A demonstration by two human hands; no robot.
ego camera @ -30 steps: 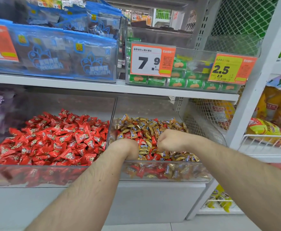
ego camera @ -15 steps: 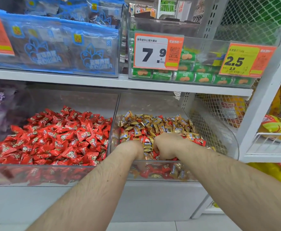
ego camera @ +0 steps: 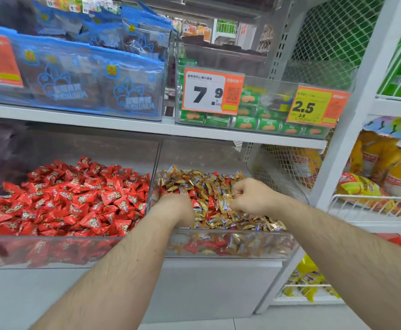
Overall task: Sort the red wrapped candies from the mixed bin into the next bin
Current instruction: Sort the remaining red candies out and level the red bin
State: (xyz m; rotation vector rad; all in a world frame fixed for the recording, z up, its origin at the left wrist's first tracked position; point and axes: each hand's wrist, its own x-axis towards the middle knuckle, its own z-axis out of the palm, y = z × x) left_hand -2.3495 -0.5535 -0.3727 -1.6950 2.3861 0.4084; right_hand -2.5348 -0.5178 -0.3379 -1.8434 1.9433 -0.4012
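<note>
Fingers (ego camera: 238, 189) on the right hand (ego camera: 251, 196) are curled up tight, pinching at gold wrappers I think, can't really tell what's inside. Left hand (ego camera: 178, 207) is dug into the pile, so no clue what those fingers are doing. Biggest thing is the red-only bin (ego camera: 52, 248) on the left, then the mixed bin (ego camera: 242, 244) just beside it, both hands in it. Red wrapped candies (ego camera: 195, 202) sit scattered among the gold ones (ego camera: 206, 184).
</note>
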